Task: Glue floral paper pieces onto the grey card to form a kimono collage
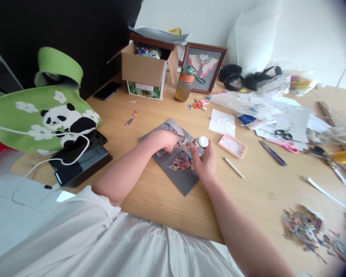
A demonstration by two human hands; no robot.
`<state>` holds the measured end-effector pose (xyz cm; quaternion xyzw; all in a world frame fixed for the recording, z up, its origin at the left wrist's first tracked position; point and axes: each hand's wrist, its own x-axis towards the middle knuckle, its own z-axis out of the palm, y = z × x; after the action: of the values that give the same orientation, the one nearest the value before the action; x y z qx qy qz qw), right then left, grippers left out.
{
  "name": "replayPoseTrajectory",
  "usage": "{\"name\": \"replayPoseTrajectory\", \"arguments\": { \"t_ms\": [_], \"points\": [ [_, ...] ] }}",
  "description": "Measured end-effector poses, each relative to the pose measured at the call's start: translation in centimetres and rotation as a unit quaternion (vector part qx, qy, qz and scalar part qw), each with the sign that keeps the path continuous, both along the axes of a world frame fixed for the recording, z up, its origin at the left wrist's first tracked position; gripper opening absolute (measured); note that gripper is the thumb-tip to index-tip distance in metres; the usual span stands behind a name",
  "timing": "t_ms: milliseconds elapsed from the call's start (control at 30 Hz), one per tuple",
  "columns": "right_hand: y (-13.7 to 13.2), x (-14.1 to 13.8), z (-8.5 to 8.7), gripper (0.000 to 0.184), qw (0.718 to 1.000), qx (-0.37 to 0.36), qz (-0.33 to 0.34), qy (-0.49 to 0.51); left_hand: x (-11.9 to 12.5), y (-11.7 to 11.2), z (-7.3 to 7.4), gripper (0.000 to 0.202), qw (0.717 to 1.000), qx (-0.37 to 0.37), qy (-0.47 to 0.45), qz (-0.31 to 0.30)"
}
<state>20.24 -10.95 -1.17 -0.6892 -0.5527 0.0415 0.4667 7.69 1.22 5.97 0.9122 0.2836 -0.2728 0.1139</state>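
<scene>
Wood-grained and pale, the surface (161, 207) spread below both hands. Well left of the left hand (168, 142) lay a green panda bag (57, 119), with a dark box (85, 171) somewhat nearer. Beyond that hand, on its left side, were a small patterned strip (130, 118) and, farther off, an open carton (144, 69). The left hand's fingers curled down at floral fabric pieces (181, 161) on a grey sheet (186, 185); whether they pinched anything could not be told. Just right of it, the right hand (204, 161) grasped a white-capped bottle (202, 142). Near the right hand, on its right, sat a pink tray (233, 145) and a white stick (234, 167); well farther right, fabric scraps (302, 231) lay heaped.
</scene>
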Motion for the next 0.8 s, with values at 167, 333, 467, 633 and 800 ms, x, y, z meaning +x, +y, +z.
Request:
{"name": "replayPoseTrajectory", "arguments": {
  "t_ms": [167,333,467,633,800],
  "points": [
    [0.09,0.06,-0.08,0.034,1.0,0.006,0.002,-0.001,-0.02,0.03,-0.04,0.026,1.0,0.002,0.001,-0.005],
    [0.17,0.17,-0.24,0.032,1.0,0.008,-0.003,-0.005,-0.03,0.16,-0.17,0.029,1.0,0.004,0.001,-0.003],
    [0.28,0.22,-0.37,0.031,1.0,0.004,-0.006,-0.007,-0.04,0.21,-0.19,0.03,1.0,0.001,0.0,-0.005],
    [0.32,0.37,-0.45,0.03,1.0,0.008,-0.001,-0.015,-0.02,0.28,-0.29,0.032,1.0,-0.002,0.0,-0.005],
    [0.33,0.43,-0.5,0.029,1.0,0.005,0.004,-0.018,0.0,0.3,-0.23,0.033,1.0,-0.005,0.0,-0.007]
  ]
}}
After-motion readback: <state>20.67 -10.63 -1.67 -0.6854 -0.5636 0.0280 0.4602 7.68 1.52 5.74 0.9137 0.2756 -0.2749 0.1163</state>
